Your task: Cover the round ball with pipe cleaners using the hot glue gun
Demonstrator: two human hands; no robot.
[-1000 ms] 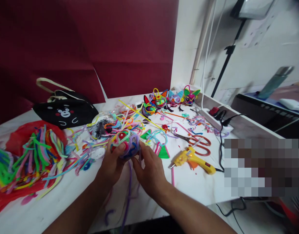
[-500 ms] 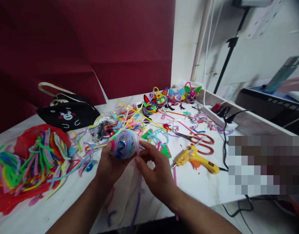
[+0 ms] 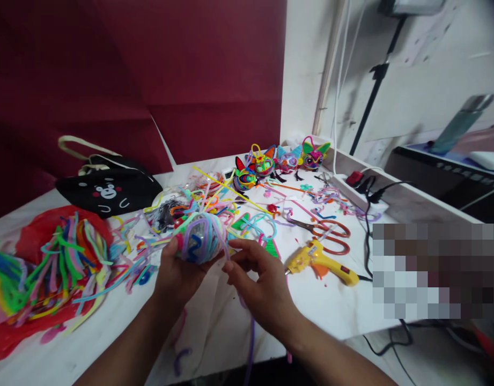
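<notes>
Ball (image 3: 201, 244): wrapped in pipe cleaners, held above the desk (image 3: 339, 305) near its front edge
Left hand (image 3: 175, 274): cupped round the ball
Right hand (image 3: 259, 287): fingers pinched narrow on a purple pipe cleaner (image 3: 251, 335) hanging down
Bag (image 3: 108, 190): black, bear-face print, back left corner

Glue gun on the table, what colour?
The glue gun is yellow with an orange trigger. It shows best in the head view.

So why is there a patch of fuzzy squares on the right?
Head view: the pixelated block hides whatever is there; the wrapped ball in the left hand is sharp; the purple pipe cleaner pinched by the right hand looks soft; the bottle at far right is smeared.
</notes>
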